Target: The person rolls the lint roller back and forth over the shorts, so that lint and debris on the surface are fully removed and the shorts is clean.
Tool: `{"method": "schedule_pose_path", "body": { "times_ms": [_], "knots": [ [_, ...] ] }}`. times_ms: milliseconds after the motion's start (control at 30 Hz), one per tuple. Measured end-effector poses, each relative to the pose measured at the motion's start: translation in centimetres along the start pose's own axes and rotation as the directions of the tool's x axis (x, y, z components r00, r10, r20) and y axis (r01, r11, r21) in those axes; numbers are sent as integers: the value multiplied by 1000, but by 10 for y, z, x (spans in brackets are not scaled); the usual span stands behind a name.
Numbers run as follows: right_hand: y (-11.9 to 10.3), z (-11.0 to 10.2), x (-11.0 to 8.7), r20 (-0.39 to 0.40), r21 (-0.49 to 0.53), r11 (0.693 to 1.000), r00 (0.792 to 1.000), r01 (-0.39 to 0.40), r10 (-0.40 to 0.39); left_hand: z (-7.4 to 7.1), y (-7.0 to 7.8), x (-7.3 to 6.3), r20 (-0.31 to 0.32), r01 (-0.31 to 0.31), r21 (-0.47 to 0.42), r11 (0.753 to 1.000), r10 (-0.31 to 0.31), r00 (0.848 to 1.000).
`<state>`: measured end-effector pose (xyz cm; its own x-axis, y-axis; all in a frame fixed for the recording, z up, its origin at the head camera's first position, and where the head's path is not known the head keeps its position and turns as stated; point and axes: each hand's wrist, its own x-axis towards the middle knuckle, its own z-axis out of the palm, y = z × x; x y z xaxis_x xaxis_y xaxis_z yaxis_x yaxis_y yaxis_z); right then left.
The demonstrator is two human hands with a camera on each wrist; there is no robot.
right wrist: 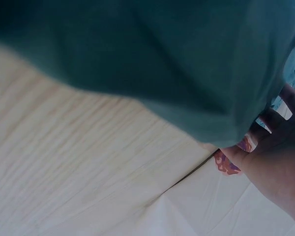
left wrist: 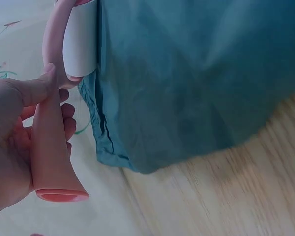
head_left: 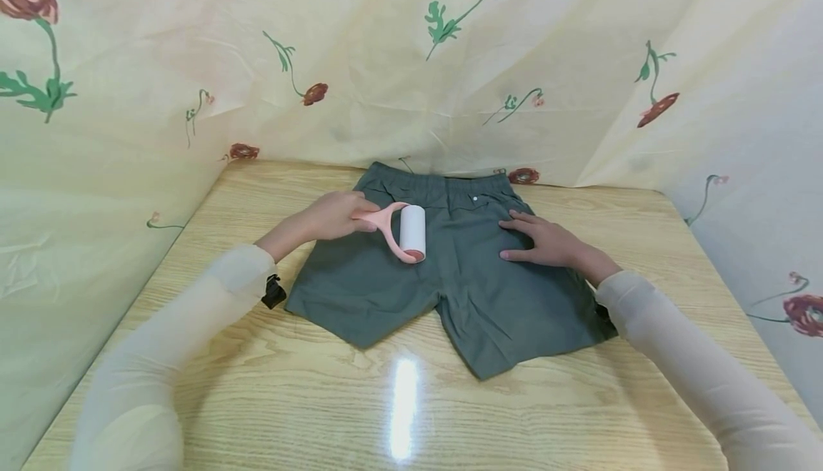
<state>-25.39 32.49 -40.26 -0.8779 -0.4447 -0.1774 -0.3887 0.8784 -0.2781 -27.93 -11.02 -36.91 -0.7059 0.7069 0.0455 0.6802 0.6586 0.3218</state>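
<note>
A pair of dark green shorts [head_left: 476, 278] lies spread on the wooden table, waistband at the far side and legs toward me. My left hand [head_left: 337, 215] grips the pink handle of a lint roller [head_left: 412, 231], whose white roll overlaps the middle of the shorts just below the waistband. In the left wrist view the fingers and thumb wrap round the handle [left wrist: 51, 142]. On the right side of the shorts rests my right hand [head_left: 543, 240], its fingers spread out over the fabric. The right wrist view shows that hand [right wrist: 280, 157] at the fabric's edge.
The light wooden table [head_left: 289, 399] carries the shorts, with a bright light reflection near its front. A cream cloth [head_left: 386, 99] printed with red flowers hangs behind the table and along both sides. A black strap piece [head_left: 273, 292] hangs under the left wrist.
</note>
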Motion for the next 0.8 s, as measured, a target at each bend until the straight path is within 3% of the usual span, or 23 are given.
{"method": "schedule_pose_path", "body": {
  "times_ms": [367, 800],
  "knots": [
    [-1, -2, -1, 4, 7, 1000, 1000, 4, -4, 5, 12, 29, 30, -13, 1, 1000, 13, 999],
    [2, 1, 1, -8, -2, 1000, 1000, -4, 4, 13, 41, 67, 55, -46, 18, 999, 45, 997]
  ]
}}
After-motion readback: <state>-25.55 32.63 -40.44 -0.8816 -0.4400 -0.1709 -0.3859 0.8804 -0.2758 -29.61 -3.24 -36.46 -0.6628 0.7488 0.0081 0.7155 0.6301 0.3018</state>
